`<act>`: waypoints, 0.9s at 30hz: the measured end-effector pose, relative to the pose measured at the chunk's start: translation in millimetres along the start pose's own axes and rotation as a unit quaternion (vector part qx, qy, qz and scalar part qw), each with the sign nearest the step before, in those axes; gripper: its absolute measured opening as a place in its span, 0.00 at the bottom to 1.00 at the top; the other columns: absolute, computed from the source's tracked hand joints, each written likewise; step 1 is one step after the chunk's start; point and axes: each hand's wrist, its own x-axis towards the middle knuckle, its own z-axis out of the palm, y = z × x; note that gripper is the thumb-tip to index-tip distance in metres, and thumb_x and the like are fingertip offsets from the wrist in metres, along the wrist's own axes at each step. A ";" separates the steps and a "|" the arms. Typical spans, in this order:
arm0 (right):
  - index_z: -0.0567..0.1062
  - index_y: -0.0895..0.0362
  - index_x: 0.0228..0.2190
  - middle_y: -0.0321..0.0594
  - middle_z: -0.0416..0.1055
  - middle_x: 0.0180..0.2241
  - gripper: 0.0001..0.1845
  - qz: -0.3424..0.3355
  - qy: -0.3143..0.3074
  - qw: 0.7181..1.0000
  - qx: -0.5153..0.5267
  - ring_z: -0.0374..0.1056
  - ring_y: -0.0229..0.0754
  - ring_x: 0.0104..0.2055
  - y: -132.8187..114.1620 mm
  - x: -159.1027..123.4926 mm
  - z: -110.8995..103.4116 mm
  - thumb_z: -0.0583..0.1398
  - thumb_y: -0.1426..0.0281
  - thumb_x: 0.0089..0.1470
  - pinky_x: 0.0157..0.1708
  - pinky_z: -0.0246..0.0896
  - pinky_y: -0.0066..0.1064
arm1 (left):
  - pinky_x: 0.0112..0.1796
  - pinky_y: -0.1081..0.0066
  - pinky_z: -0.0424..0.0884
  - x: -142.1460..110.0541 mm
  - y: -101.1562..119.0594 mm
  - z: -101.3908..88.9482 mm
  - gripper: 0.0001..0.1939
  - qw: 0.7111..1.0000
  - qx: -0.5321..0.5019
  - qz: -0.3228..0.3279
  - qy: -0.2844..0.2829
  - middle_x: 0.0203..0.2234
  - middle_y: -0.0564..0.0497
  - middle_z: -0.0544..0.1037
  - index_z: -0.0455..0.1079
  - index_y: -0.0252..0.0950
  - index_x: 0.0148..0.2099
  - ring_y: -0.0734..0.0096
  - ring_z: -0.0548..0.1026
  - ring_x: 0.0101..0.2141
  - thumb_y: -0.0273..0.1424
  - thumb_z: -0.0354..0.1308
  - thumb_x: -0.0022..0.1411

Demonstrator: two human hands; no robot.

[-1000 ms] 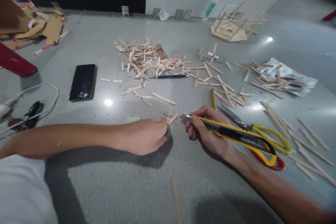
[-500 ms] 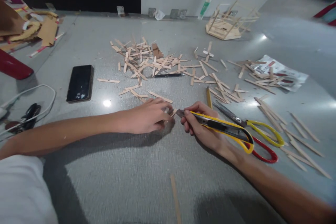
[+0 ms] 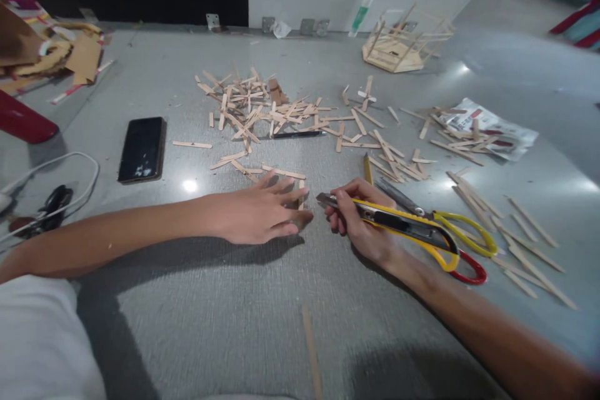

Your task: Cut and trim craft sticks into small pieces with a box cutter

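My left hand (image 3: 262, 209) lies palm down with its fingers spread, above a short wooden stick piece (image 3: 301, 194) on the grey table (image 3: 225, 319). The fingers partly cover that piece. In my right hand (image 3: 356, 219) is a yellow and black utility knife (image 3: 398, 225), its blade out and pointing left toward the stick piece, a small gap away. Behind the right hand lie scissors (image 3: 464, 231) with one yellow and one red handle, partly hidden by the knife. One long wooden stick (image 3: 311, 350) rests near the front edge.
Cut wooden sticks (image 3: 248, 103) are heaped mid-table, with a black pen (image 3: 298, 134) beside them. Further right are more sticks on a white packet (image 3: 506, 131) and a hexagonal stick frame (image 3: 398, 50). A phone (image 3: 142, 149), cable (image 3: 94, 169) and red object (image 3: 28, 119) stand left.
My left fingers have opened from a pinch on the stick piece and spread flat. The knife blade has drawn slightly away from the piece. The view has shifted a little.
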 end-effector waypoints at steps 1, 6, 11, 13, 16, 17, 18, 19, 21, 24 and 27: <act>0.70 0.53 0.31 0.36 0.75 0.24 0.18 -0.002 -0.008 1.000 -0.008 0.66 0.35 0.18 -1.7 0.0 0.2 0.61 0.52 0.61 0.17 0.60 0.27 | 0.64 0.33 0.48 -0.8 0.5 0.4 0.23 1.000 0.006 -0.004 -0.006 0.71 0.37 0.54 0.61 0.41 0.69 0.35 0.50 0.70 0.39 0.41 0.78; 0.70 0.53 0.29 0.33 0.70 0.18 0.18 -0.039 -0.041 0.995 -0.078 0.66 0.35 0.18 -10.6 0.3 0.9 0.60 0.53 0.63 0.20 0.61 0.27 | 0.66 0.38 0.47 0.9 6.3 10.8 0.30 0.999 0.006 -0.021 0.041 0.72 0.35 0.51 0.52 0.40 0.74 0.36 0.44 0.71 0.42 0.47 0.75; 0.70 0.53 0.31 0.35 0.75 0.22 0.18 -0.011 -0.025 0.999 -0.047 0.66 0.34 0.18 -3.8 0.8 1.2 0.61 0.52 0.62 0.18 0.60 0.26 | 0.67 0.46 0.51 -5.9 -1.8 0.5 0.26 0.999 -0.046 0.004 -0.017 0.73 0.36 0.47 0.52 0.39 0.73 0.46 0.44 0.72 0.33 0.42 0.77; 0.71 0.53 0.32 0.36 0.75 0.24 0.17 -0.008 -0.024 0.999 -0.043 0.67 0.34 0.18 -0.2 0.6 1.0 0.62 0.52 0.61 0.17 0.60 0.26 | 0.68 0.45 0.50 -9.6 -5.1 -1.7 0.27 0.998 -0.055 0.012 -0.036 0.73 0.38 0.45 0.52 0.41 0.74 0.46 0.40 0.72 0.34 0.43 0.77; 0.70 0.53 0.32 0.35 0.75 0.23 0.18 -0.009 -0.028 0.998 -0.050 0.68 0.35 0.18 0.3 0.2 0.8 0.61 0.52 0.62 0.18 0.61 0.26 | 0.67 0.43 0.49 -10.9 -5.1 3.7 0.28 0.998 -0.058 0.006 -0.017 0.73 0.39 0.44 0.53 0.42 0.74 0.43 0.38 0.71 0.39 0.47 0.76; 0.70 0.53 0.31 0.35 0.74 0.22 0.18 -0.011 -0.028 0.998 -0.054 0.68 0.35 0.18 -0.9 0.2 0.9 0.61 0.52 0.62 0.18 0.61 0.26 | 0.68 0.43 0.48 -10.0 -4.0 6.8 0.29 0.999 -0.054 0.002 -0.004 0.73 0.40 0.44 0.53 0.42 0.74 0.43 0.39 0.71 0.40 0.47 0.75; 0.70 0.53 0.31 0.34 0.74 0.22 0.18 -0.016 -0.028 0.998 -0.060 0.67 0.35 0.18 -2.5 0.4 0.9 0.60 0.52 0.62 0.18 0.61 0.26 | 0.68 0.43 0.47 -8.5 -2.7 10.2 0.29 0.999 -0.047 -0.001 0.008 0.73 0.40 0.45 0.54 0.43 0.74 0.43 0.39 0.71 0.41 0.48 0.75; 0.69 0.53 0.30 0.34 0.73 0.21 0.19 -0.022 -0.029 0.997 -0.069 0.67 0.35 0.18 -4.2 0.8 0.8 0.60 0.52 0.63 0.18 0.61 0.26 | 0.68 0.43 0.45 -6.6 -1.4 13.5 0.28 0.999 -0.037 -0.001 0.019 0.73 0.40 0.45 0.54 0.43 0.74 0.44 0.40 0.71 0.41 0.47 0.76; 0.69 0.52 0.29 0.33 0.73 0.20 0.18 -0.041 -0.040 0.993 -0.101 0.67 0.35 0.18 -7.1 1.9 0.2 0.59 0.53 0.63 0.20 0.63 0.27 | 0.68 0.42 0.44 -2.0 0.5 19.1 0.27 0.999 -0.021 0.010 0.037 0.73 0.40 0.46 0.54 0.44 0.74 0.46 0.42 0.71 0.40 0.47 0.76; 0.69 0.52 0.28 0.33 0.72 0.19 0.17 -0.074 -0.056 0.986 -0.141 0.67 0.35 0.18 -8.7 3.7 -1.3 0.58 0.55 0.65 0.22 0.63 0.28 | 0.68 0.42 0.45 5.2 1.8 25.0 0.27 0.997 0.003 0.028 0.073 0.72 0.38 0.48 0.57 0.43 0.72 0.45 0.45 0.71 0.39 0.49 0.75; 0.68 0.52 0.27 0.31 0.70 0.17 0.19 -0.092 -0.049 0.982 -0.156 0.65 0.35 0.17 -8.2 4.1 -1.9 0.56 0.55 0.66 0.22 0.61 0.28 | 0.68 0.45 0.48 10.9 2.3 29.2 0.28 0.992 0.045 0.047 0.104 0.71 0.33 0.54 0.61 0.37 0.70 0.44 0.50 0.71 0.42 0.50 0.74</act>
